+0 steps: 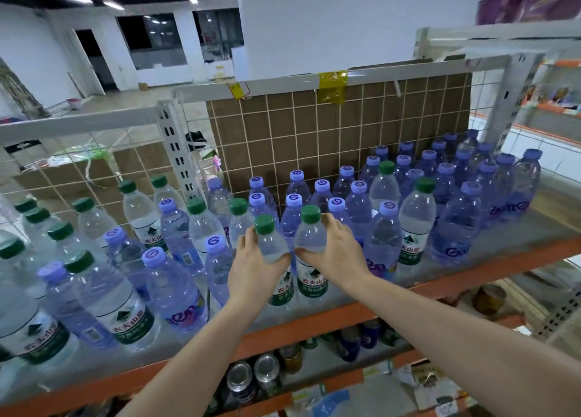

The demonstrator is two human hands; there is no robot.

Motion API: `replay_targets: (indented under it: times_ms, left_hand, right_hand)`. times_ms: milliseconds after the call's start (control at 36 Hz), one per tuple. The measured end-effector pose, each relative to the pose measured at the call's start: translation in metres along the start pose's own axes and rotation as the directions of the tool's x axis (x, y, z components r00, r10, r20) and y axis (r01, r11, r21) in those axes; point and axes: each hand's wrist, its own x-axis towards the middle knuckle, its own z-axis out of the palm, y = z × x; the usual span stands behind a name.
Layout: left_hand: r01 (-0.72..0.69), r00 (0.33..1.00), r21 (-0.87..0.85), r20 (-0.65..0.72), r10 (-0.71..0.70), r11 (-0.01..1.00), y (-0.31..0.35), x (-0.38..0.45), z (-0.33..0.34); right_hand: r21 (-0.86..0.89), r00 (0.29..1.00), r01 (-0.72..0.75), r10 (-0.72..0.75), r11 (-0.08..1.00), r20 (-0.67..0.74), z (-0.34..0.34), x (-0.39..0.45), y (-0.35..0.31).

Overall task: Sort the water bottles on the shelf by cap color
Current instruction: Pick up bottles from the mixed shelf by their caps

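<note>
Many water bottles stand on a grey shelf [534,225] with an orange front edge. Two clear green-capped bottles stand side by side near the front middle. My left hand [251,265] grips the left one [268,237] round its shoulder. My right hand [333,253] grips the right one [311,231] the same way. Purple-capped bottles [471,215] crowd the right and back. On the left, green-capped bottles [107,294] and purple-capped ones [176,284] are mixed. Two more green caps [424,184] stand among the purple ones on the right.
A wire grid with brown cardboard [314,127] closes the shelf's back. White slotted uprights [176,152] stand at the back left and right. Cans [267,369] sit on the lower shelf below my arms. A bare strip of shelf lies at the far right.
</note>
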Motion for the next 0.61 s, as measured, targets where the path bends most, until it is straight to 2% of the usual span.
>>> replay_targets:
  times_ms: [139,222,333,472,556,611]
  left_hand:
    - [0.076,0.997,0.106,-0.015,-0.075,0.991,0.008,0.003,-0.003]
    - [0.091,0.995,0.109,-0.049,-0.086,0.99,0.01,0.002,-0.008]
    - [0.084,0.993,0.129,-0.088,-0.073,0.988,0.015,0.002,-0.015]
    - [0.091,0.989,0.222,-0.131,-0.062,0.971,0.025,0.004,-0.02]
    - [0.09,0.989,0.256,-0.137,-0.056,0.963,0.03,0.001,-0.021]
    - [0.09,0.988,0.264,-0.142,-0.054,0.96,0.032,0.001,-0.02]
  right_hand:
    - [-0.038,1.0,0.029,-0.03,0.999,-0.007,-0.002,0.004,0.0]
    - [0.03,0.996,0.055,-0.053,0.998,-0.067,-0.007,0.008,-0.003]
    - [0.029,0.974,0.169,-0.162,0.985,-0.158,-0.012,0.014,-0.01]
    - [-0.053,0.944,0.256,-0.262,0.965,-0.202,-0.015,0.019,-0.011]
    - [-0.079,0.939,0.28,-0.29,0.957,-0.185,-0.016,0.021,-0.006]
    - [-0.072,0.96,0.241,-0.248,0.968,-0.132,-0.016,0.022,-0.004]
